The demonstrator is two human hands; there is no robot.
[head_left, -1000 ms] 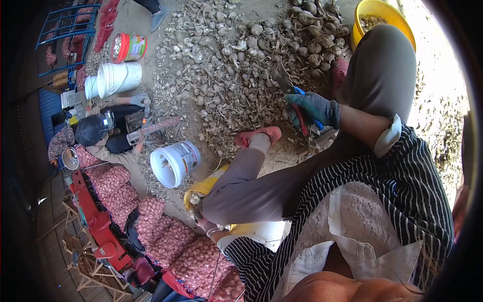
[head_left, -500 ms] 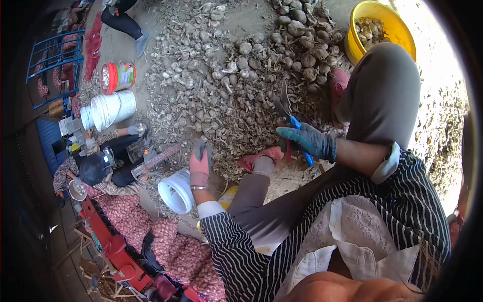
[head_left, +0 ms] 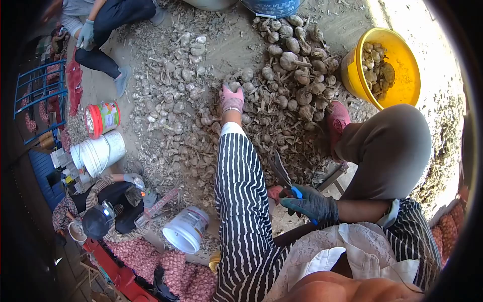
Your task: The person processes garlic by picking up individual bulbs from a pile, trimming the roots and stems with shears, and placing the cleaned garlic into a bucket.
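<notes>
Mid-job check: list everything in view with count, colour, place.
Garlic bulbs: many, whitish to brown, across the ground
Pruning shears: one, blue-handled, lower centre
Yellow bucket: one, yellow, upper right
Blue bucket: one, blue, top edge
Pale tub: one, greyish, top edge
Red bucket: one, red, left
White buckets: at least two, white, left
Net bags: several, pinkish, lower left
Other people: at least three, mixed clothing, left
Shoes: two, pink, right of centre
Left hand: one, pink glove, at bulbs
Right hand: one, grey-blue glove, around shears
</notes>
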